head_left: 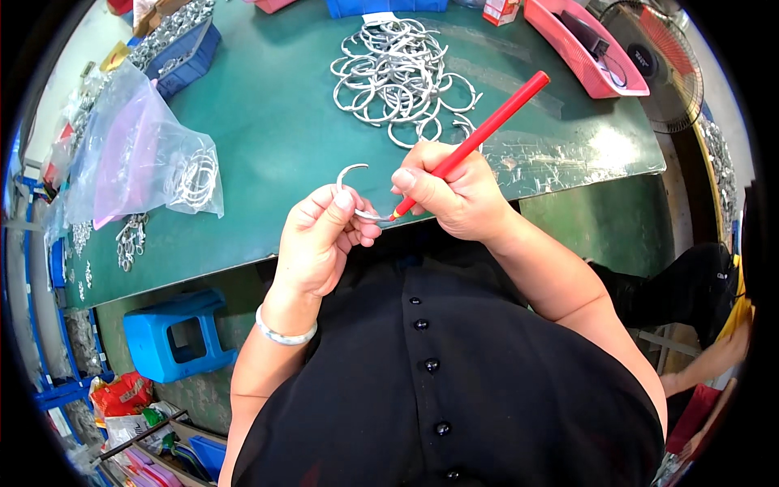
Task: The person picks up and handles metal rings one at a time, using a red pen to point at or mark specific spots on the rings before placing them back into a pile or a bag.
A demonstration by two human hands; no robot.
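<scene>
My left hand (315,243) pinches an open, C-shaped silver metal ring (351,168) between thumb and fingers, just over the table's near edge. A red pencil (501,116) is gripped in my right hand (458,195), slanting up to the right. Its tip meets, or nearly meets, the lower end of the ring; I cannot tell if they touch. Beyond my hands lies a loose pile of similar silver rings (395,73) on the green table (268,122). My fingers hide part of the held ring.
Left on the table are a clear plastic bag (134,154) with rings inside, small metal clasps (131,241) and a blue bin (191,57) of metal parts. A pink basket (580,49) and a fan (661,65) stand at far right. A blue stool (174,337) is below left.
</scene>
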